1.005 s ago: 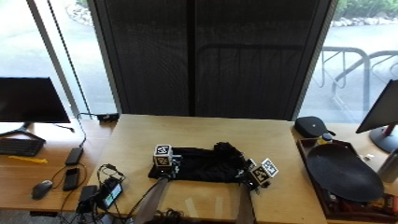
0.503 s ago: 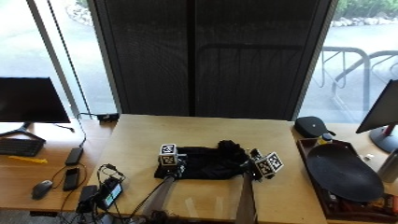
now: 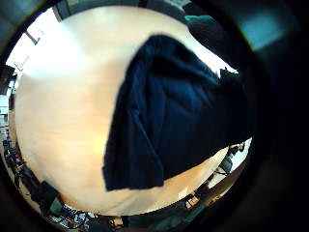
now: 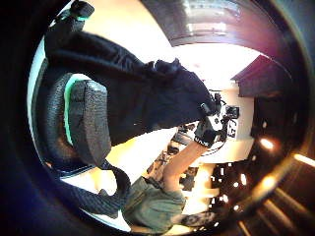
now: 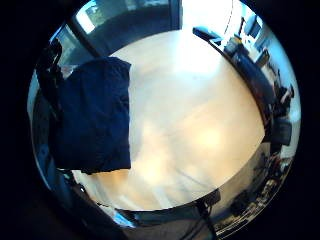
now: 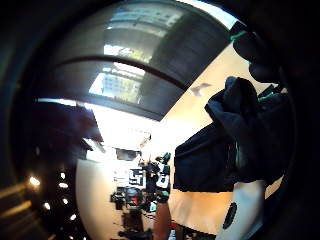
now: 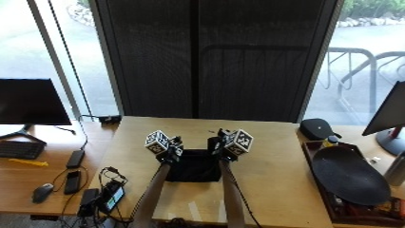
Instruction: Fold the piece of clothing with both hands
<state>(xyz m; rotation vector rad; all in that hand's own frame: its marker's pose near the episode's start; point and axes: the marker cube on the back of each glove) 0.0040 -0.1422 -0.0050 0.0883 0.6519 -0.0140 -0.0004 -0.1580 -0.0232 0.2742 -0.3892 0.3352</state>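
Fold step in hand, judged mid-fold. L to r: left hand (image 7: 169,153) grasps the garment (image 7: 193,166) at its far-left corner; right hand (image 7: 219,151) grasps the far-right corner. Garment: black, compact rectangle, mid-table (image 7: 272,180), between the forearms. Next: bring the held edge toward the near hem, align, press flat.

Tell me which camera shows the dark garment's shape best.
The left little finger side palm view: the garment hangs over the table, edges clear. The outside view shows it small between both hands; the thumb side views show bunched cloth.
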